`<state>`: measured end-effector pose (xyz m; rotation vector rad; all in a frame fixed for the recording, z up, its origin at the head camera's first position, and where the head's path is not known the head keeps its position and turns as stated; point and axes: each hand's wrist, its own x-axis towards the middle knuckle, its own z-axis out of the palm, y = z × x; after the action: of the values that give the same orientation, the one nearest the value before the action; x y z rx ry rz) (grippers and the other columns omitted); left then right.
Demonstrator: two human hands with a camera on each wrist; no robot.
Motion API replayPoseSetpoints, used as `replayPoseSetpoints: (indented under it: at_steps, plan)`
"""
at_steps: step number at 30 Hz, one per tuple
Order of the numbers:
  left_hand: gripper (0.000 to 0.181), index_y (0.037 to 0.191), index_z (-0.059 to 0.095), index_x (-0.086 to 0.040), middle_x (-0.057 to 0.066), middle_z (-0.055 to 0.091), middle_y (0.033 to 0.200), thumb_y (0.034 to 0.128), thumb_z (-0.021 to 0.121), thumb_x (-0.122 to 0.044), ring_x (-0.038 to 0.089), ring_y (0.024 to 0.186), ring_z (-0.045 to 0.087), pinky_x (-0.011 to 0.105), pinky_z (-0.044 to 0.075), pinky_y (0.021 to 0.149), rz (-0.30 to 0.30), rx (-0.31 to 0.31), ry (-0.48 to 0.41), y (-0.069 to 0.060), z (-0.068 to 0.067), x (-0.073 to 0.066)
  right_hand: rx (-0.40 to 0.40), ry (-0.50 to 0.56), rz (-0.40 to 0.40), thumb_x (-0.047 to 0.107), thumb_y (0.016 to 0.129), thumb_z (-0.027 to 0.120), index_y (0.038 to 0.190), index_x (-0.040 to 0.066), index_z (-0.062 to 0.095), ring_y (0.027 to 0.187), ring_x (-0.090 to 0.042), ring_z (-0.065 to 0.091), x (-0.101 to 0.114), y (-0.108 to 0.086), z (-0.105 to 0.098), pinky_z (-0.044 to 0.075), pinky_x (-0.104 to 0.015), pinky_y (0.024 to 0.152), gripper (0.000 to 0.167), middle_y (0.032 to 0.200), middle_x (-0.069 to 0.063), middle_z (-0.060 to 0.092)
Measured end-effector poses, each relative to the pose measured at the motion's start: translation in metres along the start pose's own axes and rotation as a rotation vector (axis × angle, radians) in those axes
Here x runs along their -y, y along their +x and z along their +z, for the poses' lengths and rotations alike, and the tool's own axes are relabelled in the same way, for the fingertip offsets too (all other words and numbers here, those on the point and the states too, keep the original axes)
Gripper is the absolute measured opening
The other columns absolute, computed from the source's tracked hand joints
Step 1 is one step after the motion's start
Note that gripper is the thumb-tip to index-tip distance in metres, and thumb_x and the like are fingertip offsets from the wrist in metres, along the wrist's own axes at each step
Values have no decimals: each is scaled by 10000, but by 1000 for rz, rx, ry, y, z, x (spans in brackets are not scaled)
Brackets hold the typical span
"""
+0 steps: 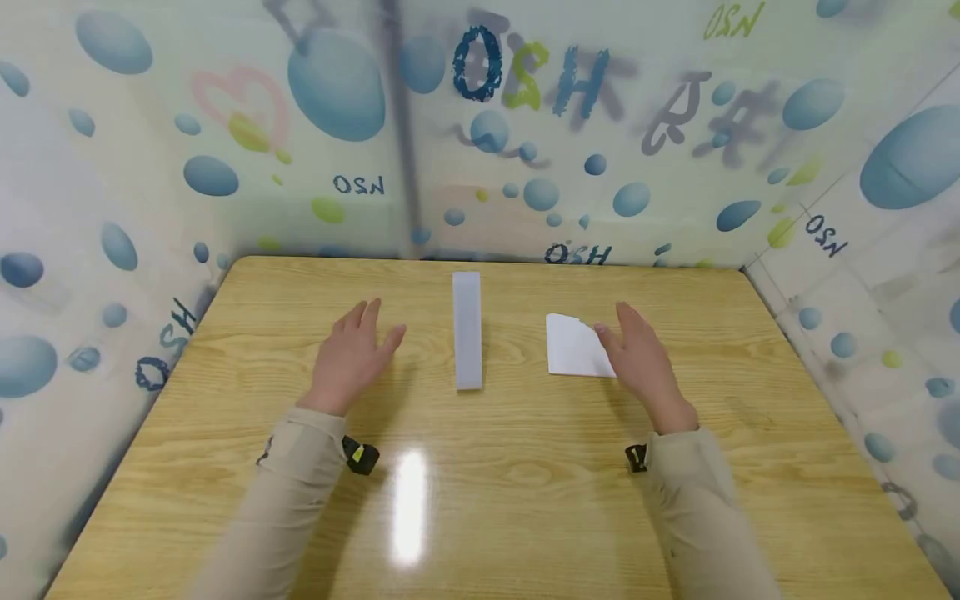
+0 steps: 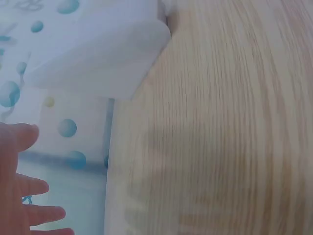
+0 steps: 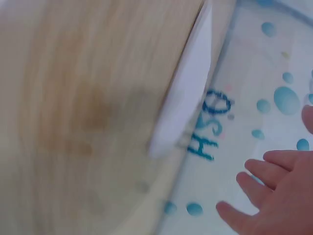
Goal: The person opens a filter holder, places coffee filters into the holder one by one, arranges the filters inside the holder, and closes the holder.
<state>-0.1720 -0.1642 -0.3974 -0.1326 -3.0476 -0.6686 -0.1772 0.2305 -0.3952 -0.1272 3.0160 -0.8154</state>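
A long, narrow white object stands between the two hands on the table. In the left wrist view, its near side looks pale with a curved edge; I cannot tell its kind. To its right lies a flat stack of white paper, partly behind the right hand. My left hand, fingers spread, hovers left of the narrow object and touches nothing. Over the right edge of the paper is my right hand, its fingers extended and holding nothing. From the right wrist view, the paper appears thin and low.
The wooden table has a bright light reflection near its front middle. Behind it and at both sides hang walls covered with blue dots and lettering. Dark wrist straps show at both sleeves.
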Motion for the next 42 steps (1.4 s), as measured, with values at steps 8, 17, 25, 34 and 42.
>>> replayPoseSetpoints:
  at_steps: [8,17,25,34,42]
  plan:
    - [755,1405,242,-123,136,287,1402,856,309,-637,344,1206,351,531,334,901,-52,35,-349,-1,20,-8,-51,275,69,568,892,328,1424,130,193,1288,-321,243,27,-9,28,223,-491,1003,702,1430,-107,269]
    - [650,1374,306,-153,22,343,1379,875,405,-557,228,1242,335,438,326,954,-49,37,-695,-3,47,-20,-112,552,-35,452,915,424,1368,180,349,1216,-209,392,65,-19,63,351,-379,955,534,1364,0,393]
    - [559,1365,317,-119,67,348,1380,908,480,-395,236,1241,347,417,292,988,-57,63,-902,2,49,-34,-11,854,0,354,912,488,1369,124,337,1233,-174,373,95,-30,81,335,-345,970,533,1363,-22,394]
    - [672,1401,227,-108,91,232,1440,868,583,-310,276,1293,251,420,262,1009,0,170,-1054,5,55,-47,125,1189,128,293,891,551,1386,135,291,1219,-137,387,106,-31,108,316,-300,981,582,1376,-65,372]
    - [628,1408,229,-130,30,261,1432,895,535,-326,213,1291,267,388,242,1022,53,142,-1135,18,61,-47,159,1235,59,147,905,528,1399,57,227,1284,-207,288,118,-31,111,250,-325,1019,585,1422,-125,276]
